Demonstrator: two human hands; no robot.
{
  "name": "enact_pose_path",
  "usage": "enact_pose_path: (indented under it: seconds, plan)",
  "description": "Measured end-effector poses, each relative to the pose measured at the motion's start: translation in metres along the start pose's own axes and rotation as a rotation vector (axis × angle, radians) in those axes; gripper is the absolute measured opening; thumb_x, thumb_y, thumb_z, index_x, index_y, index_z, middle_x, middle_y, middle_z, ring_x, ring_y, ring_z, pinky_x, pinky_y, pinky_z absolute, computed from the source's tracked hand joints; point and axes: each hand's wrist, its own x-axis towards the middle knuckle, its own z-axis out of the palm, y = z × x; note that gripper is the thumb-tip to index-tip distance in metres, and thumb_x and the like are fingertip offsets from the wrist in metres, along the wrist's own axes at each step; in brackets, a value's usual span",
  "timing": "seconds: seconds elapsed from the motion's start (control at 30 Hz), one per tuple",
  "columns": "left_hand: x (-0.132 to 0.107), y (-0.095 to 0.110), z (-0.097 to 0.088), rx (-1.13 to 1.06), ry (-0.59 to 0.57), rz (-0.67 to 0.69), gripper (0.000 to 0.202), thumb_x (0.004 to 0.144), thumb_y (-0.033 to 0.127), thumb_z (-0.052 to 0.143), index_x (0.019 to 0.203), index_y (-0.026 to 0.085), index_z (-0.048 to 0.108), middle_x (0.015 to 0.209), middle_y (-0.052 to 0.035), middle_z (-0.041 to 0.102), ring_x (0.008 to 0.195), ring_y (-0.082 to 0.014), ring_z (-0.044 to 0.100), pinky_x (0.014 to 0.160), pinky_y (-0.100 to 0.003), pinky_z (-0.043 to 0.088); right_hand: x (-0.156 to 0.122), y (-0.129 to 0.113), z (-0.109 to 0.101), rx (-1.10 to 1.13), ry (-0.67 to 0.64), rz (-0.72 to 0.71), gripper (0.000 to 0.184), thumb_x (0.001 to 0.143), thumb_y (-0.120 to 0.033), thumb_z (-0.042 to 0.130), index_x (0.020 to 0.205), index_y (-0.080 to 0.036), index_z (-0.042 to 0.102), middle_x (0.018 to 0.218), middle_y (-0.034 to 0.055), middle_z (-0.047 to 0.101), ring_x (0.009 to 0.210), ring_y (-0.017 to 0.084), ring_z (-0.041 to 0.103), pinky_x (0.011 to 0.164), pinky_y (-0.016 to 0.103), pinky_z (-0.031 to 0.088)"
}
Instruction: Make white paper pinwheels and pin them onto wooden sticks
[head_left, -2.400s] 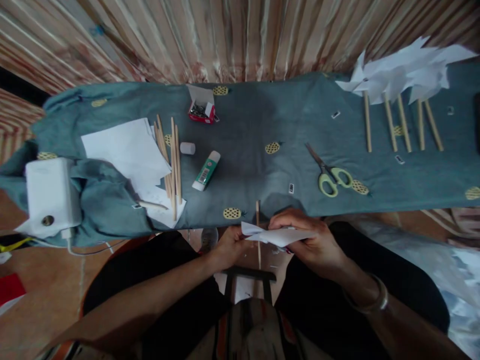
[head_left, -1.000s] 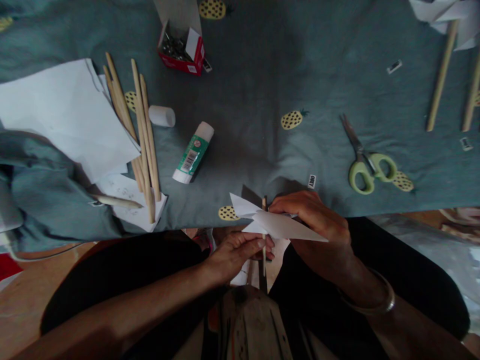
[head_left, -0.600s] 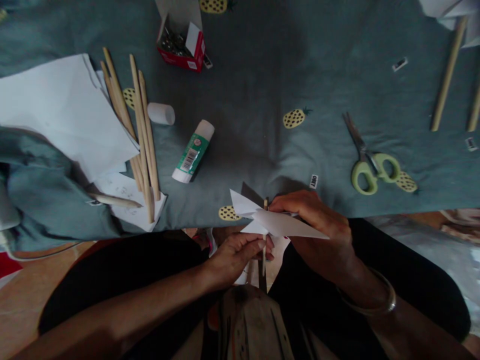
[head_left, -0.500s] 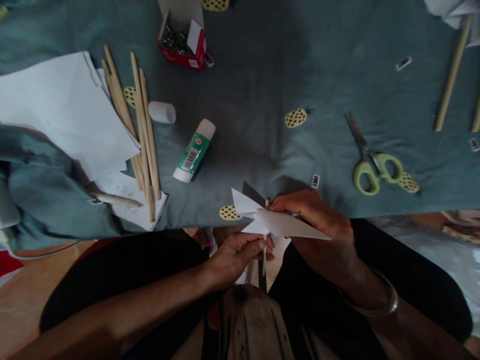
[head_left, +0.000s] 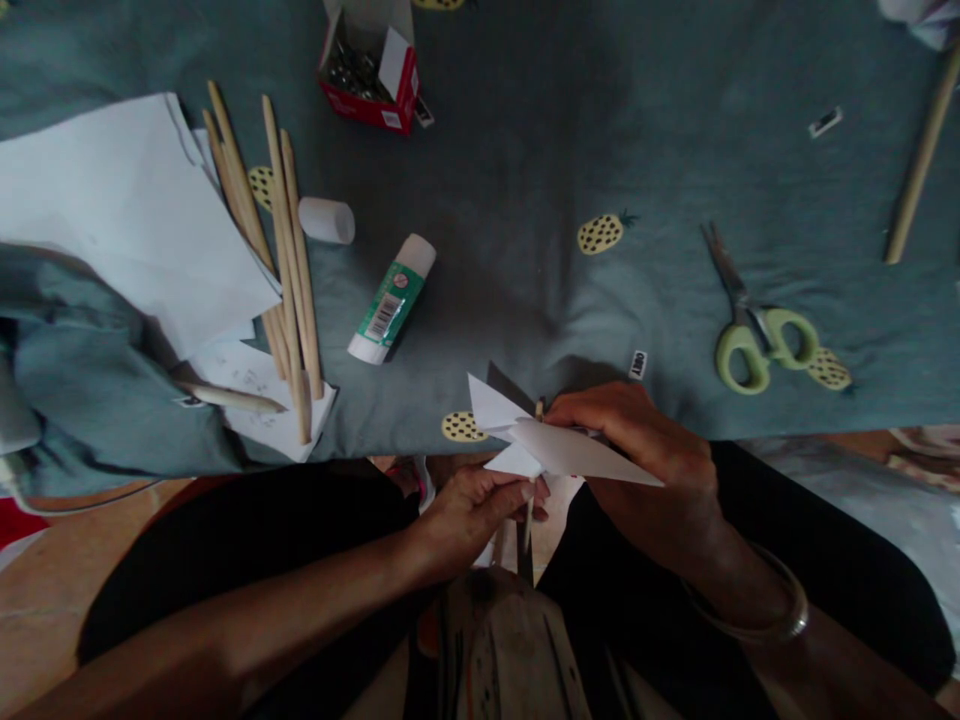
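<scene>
Paper pinwheel (head_left: pixel 589 452) probably light, crease-prone; grip wooden stick (head_left: pixel 528 526) (left hand (head_left: pixel 480 508) pinching it, fingers closed; right hand (head_left: pixel 646 440) curled, hold unclear).

On the cloth (head_left: pixel 495 180) beyond the pinwheel (head_left: pixel 581 450), the glue stick (head_left: pixel 391 300) lies left and the scissors (head_left: pixel 739 300) right.

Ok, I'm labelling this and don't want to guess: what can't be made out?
All in the head view:
Right hand: grip unclear, fingers partly behind the folded paper.
Held stick: middle hidden by that paper.
Paper slip: marks too faint to read.
White paper, top right: cut off by the frame corner.
</scene>
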Motion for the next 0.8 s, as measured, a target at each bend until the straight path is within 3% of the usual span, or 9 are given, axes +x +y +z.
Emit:
enact_pose_path:
  seconds: [0.3, 0.8]
  plan:
    - [0.000, 0.010, 0.002, -0.048, 0.057, -0.046, 0.032, 0.067, 0.047, 0.080, 0.068, 0.016, 0.076, 0.070, -0.0028, 0.072, 0.067, -0.0132, 0.062, 0.073, -0.026, 0.052, -0.001, -0.001, 0.000, 0.004, 0.006, 0.002, 0.013, 0.091, -0.018, 0.058, 0.099, -0.021, 0.066, 0.086, 0.0046, 0.074, 0.082, 0.022, 0.069, 0.072, 0.038, 0.051]
    - [0.002, 0.010, 0.001, -0.076, 0.082, -0.042, 0.034, 0.060, 0.048, 0.084, 0.066, 0.016, 0.075, 0.067, -0.0026, 0.069, 0.064, -0.0140, 0.060, 0.072, -0.031, 0.052, -0.002, 0.000, -0.001, -0.091, 0.034, 0.002, 0.013, 0.092, -0.026, 0.058, 0.098, -0.023, 0.068, 0.091, 0.0055, 0.075, 0.085, 0.024, 0.070, 0.079, 0.041, 0.049]
